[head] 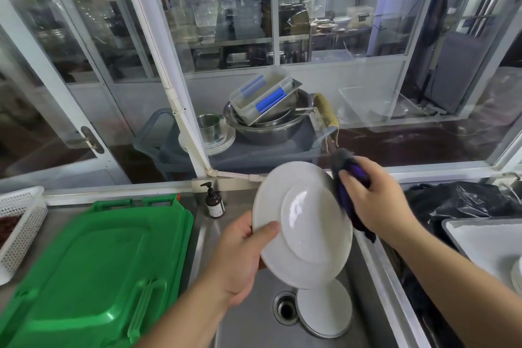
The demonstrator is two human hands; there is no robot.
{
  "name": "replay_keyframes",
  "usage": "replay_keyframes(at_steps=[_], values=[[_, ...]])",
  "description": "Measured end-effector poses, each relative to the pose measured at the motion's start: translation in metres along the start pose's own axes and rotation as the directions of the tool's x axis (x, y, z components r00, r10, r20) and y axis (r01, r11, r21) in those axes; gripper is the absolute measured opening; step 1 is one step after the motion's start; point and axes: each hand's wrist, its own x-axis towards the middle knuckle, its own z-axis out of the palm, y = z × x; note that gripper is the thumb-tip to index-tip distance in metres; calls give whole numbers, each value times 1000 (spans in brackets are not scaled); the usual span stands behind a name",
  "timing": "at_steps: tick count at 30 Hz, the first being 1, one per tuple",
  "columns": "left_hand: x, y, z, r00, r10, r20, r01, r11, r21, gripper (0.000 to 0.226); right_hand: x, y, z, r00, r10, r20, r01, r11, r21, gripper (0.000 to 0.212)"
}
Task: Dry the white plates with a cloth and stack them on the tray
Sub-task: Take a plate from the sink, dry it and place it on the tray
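My left hand (pixel 238 258) grips a white plate (pixel 303 224) by its lower left rim, thumb on its face, holding it tilted above the steel sink (pixel 254 325). My right hand (pixel 377 200) clutches a dark purple and grey cloth (pixel 348 175) against the plate's upper right edge. A short stack of white plates (pixel 324 312) lies in the sink beside the drain (pixel 285 309). At the right edge a grey tray (pixel 480 237) holds a plate (pixel 517 274), mostly cut off by the frame.
A green plastic lid (pixel 93 268) covers the counter on the left, with a white perforated basket (pixel 19 223) beyond it. A brown pump bottle (pixel 214 202) stands behind the sink. A black bag (pixel 457 200) lies at the right. Glass windows rise behind.
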Motion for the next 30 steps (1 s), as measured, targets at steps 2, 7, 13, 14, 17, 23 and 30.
replay_keyframes(at_steps=[2, 7, 13, 14, 17, 23, 30], values=[[0, -4, 3, 999, 26, 40, -27, 999, 43, 37, 3, -1, 9, 980, -198, 32, 200, 965, -171, 25], [-3, -5, 9, 991, 62, 120, -71, 995, 68, 29, -5, -30, 18, 779, -614, 125, 625, 747, -227, 26], [-9, -3, 11, 992, 102, 76, -108, 991, 74, 34, -29, -50, 35, 435, -781, 449, 900, 387, -200, 34], [-10, -3, 10, 990, 98, 98, -104, 993, 59, 30, -27, -50, 34, 457, -784, 421, 890, 399, -222, 32], [-14, -1, 6, 987, 81, 141, -88, 995, 46, 21, -14, -49, 30, 607, -742, 283, 790, 523, -321, 33], [-16, 2, -1, 991, 104, 80, -105, 994, 8, 23, 13, -43, 3, 953, -234, 191, 263, 953, -150, 16], [-15, 12, 4, 990, 139, -7, -139, 981, -133, 36, 8, -14, -2, 936, 276, 217, -349, 808, 476, 16]])
